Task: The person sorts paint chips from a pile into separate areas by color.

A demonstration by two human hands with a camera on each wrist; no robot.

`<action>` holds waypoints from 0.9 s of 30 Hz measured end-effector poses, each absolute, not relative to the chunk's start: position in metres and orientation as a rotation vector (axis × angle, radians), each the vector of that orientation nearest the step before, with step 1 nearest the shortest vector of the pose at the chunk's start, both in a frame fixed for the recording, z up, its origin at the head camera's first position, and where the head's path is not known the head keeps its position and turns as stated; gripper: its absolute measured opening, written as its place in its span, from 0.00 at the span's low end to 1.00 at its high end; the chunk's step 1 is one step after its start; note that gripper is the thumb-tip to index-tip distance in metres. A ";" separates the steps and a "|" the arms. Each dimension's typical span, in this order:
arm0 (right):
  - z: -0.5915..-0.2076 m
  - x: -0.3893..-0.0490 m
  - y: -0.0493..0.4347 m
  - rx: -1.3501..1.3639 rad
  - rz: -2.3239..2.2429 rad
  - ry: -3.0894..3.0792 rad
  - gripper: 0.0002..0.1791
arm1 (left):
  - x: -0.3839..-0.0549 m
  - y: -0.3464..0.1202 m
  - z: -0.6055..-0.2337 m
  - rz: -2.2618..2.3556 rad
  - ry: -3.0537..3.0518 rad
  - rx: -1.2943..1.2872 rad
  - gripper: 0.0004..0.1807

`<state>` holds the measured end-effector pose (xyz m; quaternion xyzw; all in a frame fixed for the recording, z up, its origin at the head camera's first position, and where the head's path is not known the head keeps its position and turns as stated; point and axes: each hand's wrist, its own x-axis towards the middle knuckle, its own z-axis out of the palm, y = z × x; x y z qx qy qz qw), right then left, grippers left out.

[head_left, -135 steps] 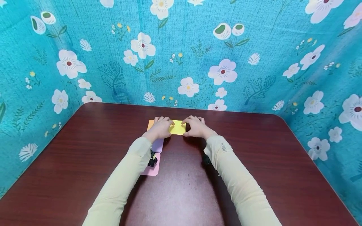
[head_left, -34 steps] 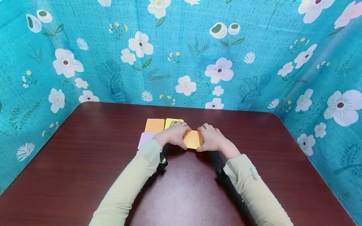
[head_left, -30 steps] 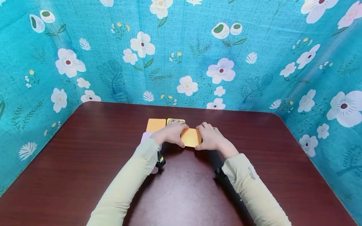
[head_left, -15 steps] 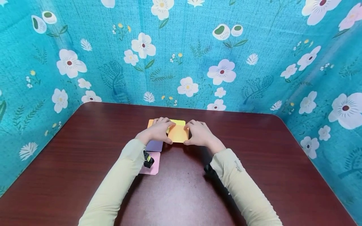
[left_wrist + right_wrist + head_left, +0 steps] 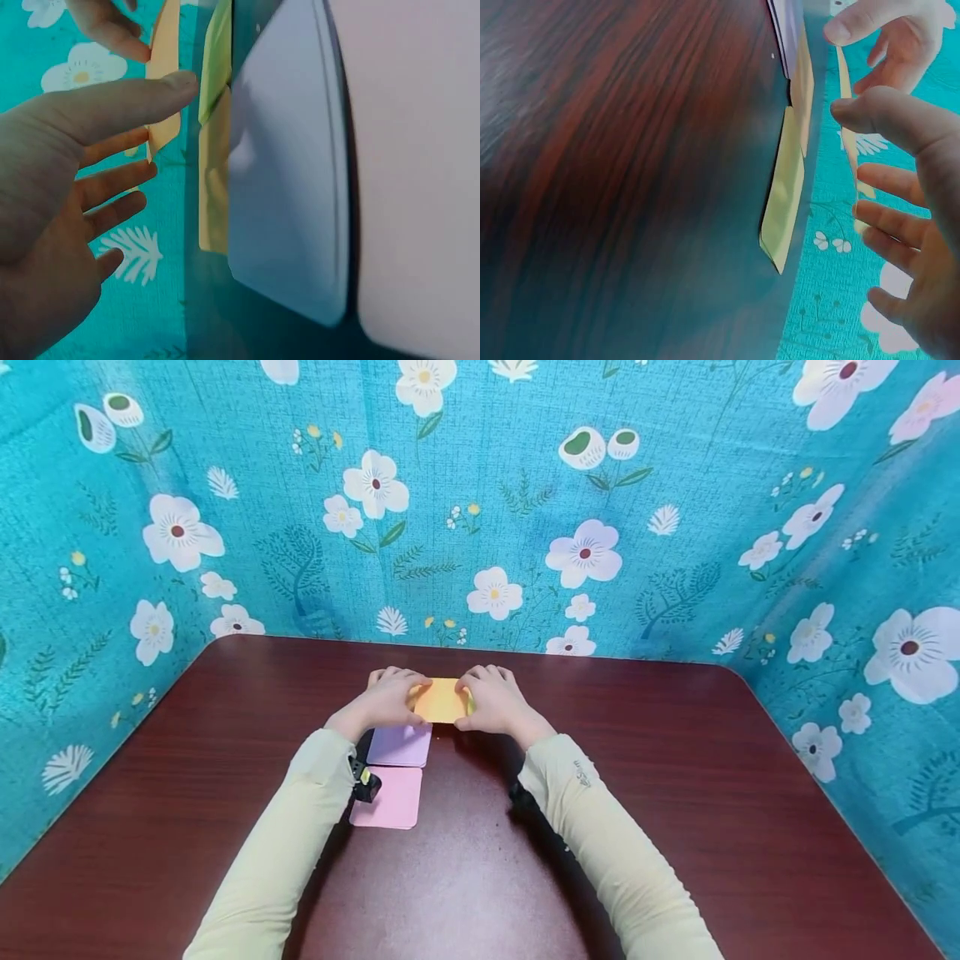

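Both hands hold an orange card (image 5: 439, 702) between them, one at each side edge. My left hand (image 5: 386, 700) pinches its left edge between thumb and fingers; my right hand (image 5: 495, 700) pinches the right edge. Both wrist views show the held card (image 5: 166, 67) raised over the table. Below it lie a yellow card (image 5: 785, 191) and another orange card (image 5: 802, 82), side by side and mostly hidden in the head view. Nearer the front are a lavender card (image 5: 400, 746) and, just below that, a pink card (image 5: 390, 797), both with rounded corners.
The dark red-brown table (image 5: 645, 793) has a glossy wood-grain top. Its far edge meets a blue floral cloth (image 5: 480, 510) that hangs behind and along both sides. A black wrist camera (image 5: 366, 783) on the left wrist overlaps the pink card in the head view.
Both hands have carried the orange card left and slightly away, from beside the yellow card to over the yellow and orange cards. Earlier, the hands were at the yellow card.
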<state>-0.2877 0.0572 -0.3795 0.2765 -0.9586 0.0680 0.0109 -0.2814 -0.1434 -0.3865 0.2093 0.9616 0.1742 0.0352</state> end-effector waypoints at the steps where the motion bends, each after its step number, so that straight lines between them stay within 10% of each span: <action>1: -0.380 -0.289 0.054 0.864 0.201 -2.989 0.28 | -0.281 -0.145 -0.387 0.549 2.960 0.637 0.38; 27: -0.393 -0.315 0.010 0.857 0.336 -3.115 0.27 | -0.290 -0.179 -0.404 0.672 2.941 0.427 0.30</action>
